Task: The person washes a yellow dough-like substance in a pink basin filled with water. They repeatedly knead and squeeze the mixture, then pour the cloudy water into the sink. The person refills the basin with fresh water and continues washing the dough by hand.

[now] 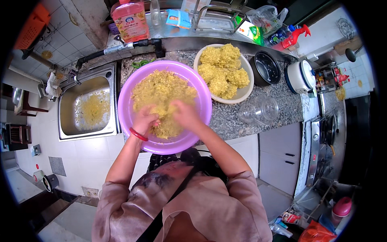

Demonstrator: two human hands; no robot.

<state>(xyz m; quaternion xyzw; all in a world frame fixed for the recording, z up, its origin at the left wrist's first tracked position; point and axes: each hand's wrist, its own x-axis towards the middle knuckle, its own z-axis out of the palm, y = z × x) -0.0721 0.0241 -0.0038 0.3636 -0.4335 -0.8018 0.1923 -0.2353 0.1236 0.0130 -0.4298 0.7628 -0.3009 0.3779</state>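
Observation:
A wide purple basin (125,101) stands on the speckled counter in front of me, holding a moist, yellow, shredded mass (161,86) whose exact kind I cannot make out. Both my hands are down in it, close together near the basin's middle. My left hand (146,119), with a red bangle at its wrist, has its fingers curled inward; whatever lies inside them is hidden. Motion smears my right hand (186,115), and its fingertips are lost against the yellow shreds. Beyond the basin to the right, a cream bowl (250,82) carries several squeezed lumps (225,66) of similar yellow stuff.
On the left, a steel sink (64,109) has yellow bits on its bottom. Green peppers (142,63) lie behind the basin. Rightward stand a clear glass jar (260,111), a black pot (265,67) and a white cooker (300,76). A pink bottle (130,22) stands on the back ledge.

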